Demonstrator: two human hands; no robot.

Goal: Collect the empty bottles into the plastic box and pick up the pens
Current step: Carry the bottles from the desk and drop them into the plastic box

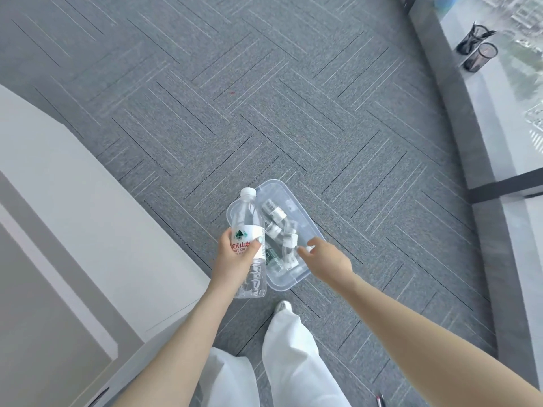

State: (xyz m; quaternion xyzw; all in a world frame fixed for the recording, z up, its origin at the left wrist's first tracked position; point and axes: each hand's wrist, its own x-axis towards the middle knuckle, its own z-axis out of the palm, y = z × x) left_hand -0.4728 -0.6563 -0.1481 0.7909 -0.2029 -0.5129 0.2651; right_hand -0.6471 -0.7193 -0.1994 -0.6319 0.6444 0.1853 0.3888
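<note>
My left hand [235, 257] grips a clear empty water bottle [248, 218] round its white and red label; the white cap points away from me. It hangs over the near left edge of the clear plastic box [305, 214], which stands on the carpet. Several small empty bottles [277, 230] lie inside the box. My right hand [326, 259] hovers over the box's near right rim, fingers loosely spread toward the bottles and holding nothing. A pen [380, 399] lies on the floor at the bottom edge, only partly in view.
Two black mesh pen holders [477, 48] stand on the window ledge [499, 118] at the top right. A pale desk or cabinet [58, 230] fills the left side. Grey carpet [235, 98] stretches ahead; my white trouser legs and shoe [283, 306] are just behind the box.
</note>
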